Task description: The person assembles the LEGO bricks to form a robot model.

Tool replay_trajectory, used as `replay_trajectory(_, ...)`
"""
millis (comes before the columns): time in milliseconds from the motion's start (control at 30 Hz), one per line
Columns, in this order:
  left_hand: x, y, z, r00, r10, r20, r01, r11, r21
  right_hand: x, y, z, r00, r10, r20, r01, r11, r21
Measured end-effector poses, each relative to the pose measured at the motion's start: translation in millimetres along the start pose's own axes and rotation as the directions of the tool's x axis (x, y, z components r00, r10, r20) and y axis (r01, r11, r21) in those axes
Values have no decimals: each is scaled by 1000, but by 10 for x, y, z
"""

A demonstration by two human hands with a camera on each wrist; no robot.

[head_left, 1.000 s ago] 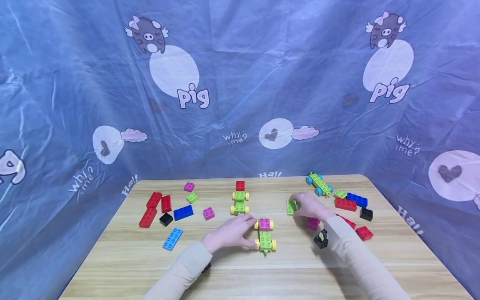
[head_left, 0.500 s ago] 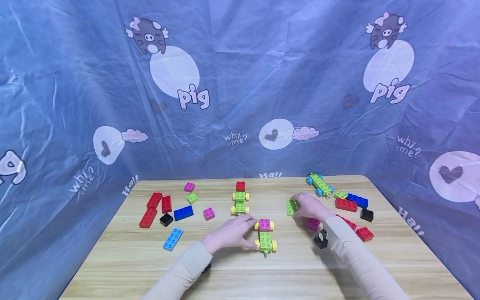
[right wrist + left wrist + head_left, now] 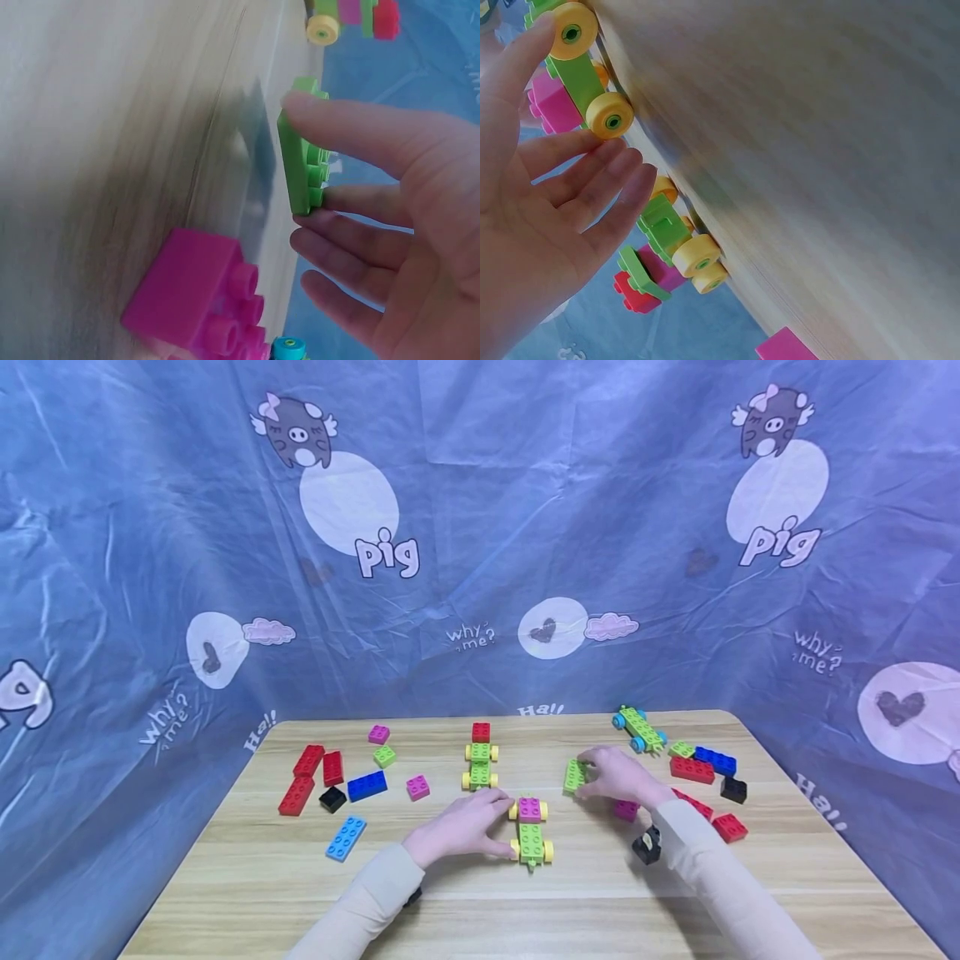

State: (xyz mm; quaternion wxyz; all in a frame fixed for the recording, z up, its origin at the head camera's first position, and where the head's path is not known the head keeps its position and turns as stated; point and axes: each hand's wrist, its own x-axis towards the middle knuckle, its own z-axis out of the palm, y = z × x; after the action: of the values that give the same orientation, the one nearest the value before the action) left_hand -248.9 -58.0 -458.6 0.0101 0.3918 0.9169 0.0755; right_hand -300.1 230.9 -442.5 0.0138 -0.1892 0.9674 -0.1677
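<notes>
Reading left to right across the table (image 3: 247, 893), I register three red bricks (image 3: 296, 796), a black brick (image 3: 332, 799), a light blue plate (image 3: 346, 837) and a blue brick (image 3: 367, 786). Next stands the far vehicle (image 3: 480, 774); in the head view its red brick (image 3: 481, 732) conceals the green and magenta layers that the left wrist view shows beneath. A black object (image 3: 412, 896) is mostly hidden under the left sleeve (image 3: 375, 885); I cannot identify it.

Left hand (image 3: 459, 828): fingers spread, thumb and index finger touching the yellow wheels (image 3: 610, 116) on the left side of the near vehicle (image 3: 531, 839), which carries a magenta brick (image 3: 529, 809). I cannot tell the pressure applied. The left wrist view cuts off one end of this vehicle.

Right hand (image 3: 615, 775): thumb and fingers pinch the green plate (image 3: 573, 776), located beyond and to the right of the near vehicle. The fingers mask its right edge in the head view; I cannot confirm contact with the table. A loose magenta brick (image 3: 626, 811) is partly covered by this hand. Behind stands a blue-wheeled base (image 3: 638, 727). The right sleeve (image 3: 720, 872) hides one end of a slanted red brick (image 3: 696, 804)
</notes>
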Motion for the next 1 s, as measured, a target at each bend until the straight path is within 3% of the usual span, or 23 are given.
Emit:
replay_trajectory(433, -6, 1, -5, 1000, -9, 3, 9, 1000, -12, -127, -197, -19, 990, -122, -72, 122, 993, -8)
replay_trajectory(1000, -17, 12, -26, 1000, 8, -12, -8, 1000, -3, -265, -430, -24, 970, -217, -110, 215, 976, -30)
